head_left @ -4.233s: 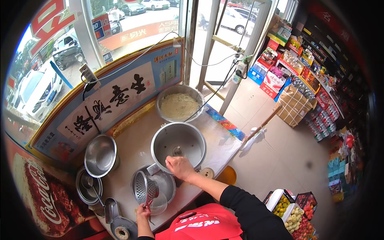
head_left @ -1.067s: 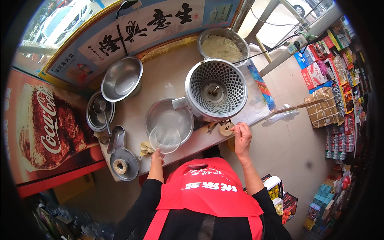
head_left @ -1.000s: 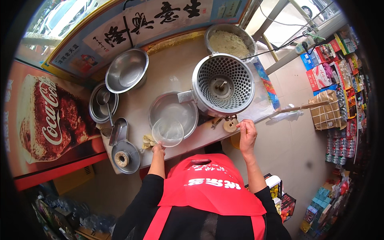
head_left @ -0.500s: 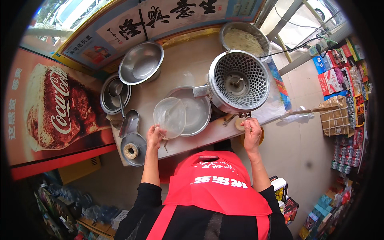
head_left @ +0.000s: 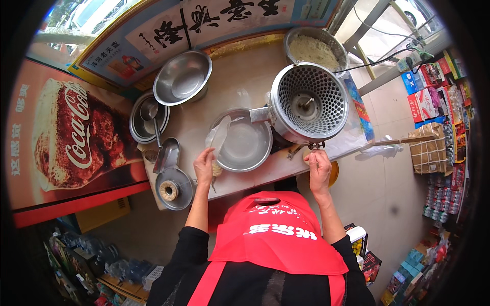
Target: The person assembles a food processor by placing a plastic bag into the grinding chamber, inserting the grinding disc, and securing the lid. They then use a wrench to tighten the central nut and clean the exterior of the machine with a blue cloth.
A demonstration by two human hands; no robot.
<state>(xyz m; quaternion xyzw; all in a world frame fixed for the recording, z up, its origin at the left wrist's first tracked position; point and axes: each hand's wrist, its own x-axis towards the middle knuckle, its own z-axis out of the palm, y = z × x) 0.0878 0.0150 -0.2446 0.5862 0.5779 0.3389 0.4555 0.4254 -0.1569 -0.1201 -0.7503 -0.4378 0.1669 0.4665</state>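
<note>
In my left hand (head_left: pixel 204 164), pinched between thumb and fingers, is a round translucent plastic dish (head_left: pixel 220 133). It is tilted almost edge-on over the left rim of a wide metal basin (head_left: pixel 250 153). A metal machine (head_left: pixel 301 133) with a perforated drum and a central spindle stands right of the basin, its spout (head_left: pixel 259 115) reaching over the basin's rim. My right hand (head_left: pixel 320 164) is closed near the table's front edge, just below a metal clamp (head_left: pixel 316 145) on the machine. What its fingers hold, if anything, is hidden. A small pale round thing (head_left: pixel 306 156) shows beside it.
A metal bowl (head_left: pixel 168 91), a ladle (head_left: pixel 149 108) lying in another bowl, and a round pan (head_left: pixel 178 202) holding a ring-shaped roll line the left side. At the back right, a perforated basin (head_left: pixel 339 48) holds pale stuff. A yellow container (head_left: pixel 334 173) stands below the table edge.
The dish has turned from nearly face-on to almost edge-on, and my left hand has shifted slightly right and up. My right hand has barely moved.
</note>
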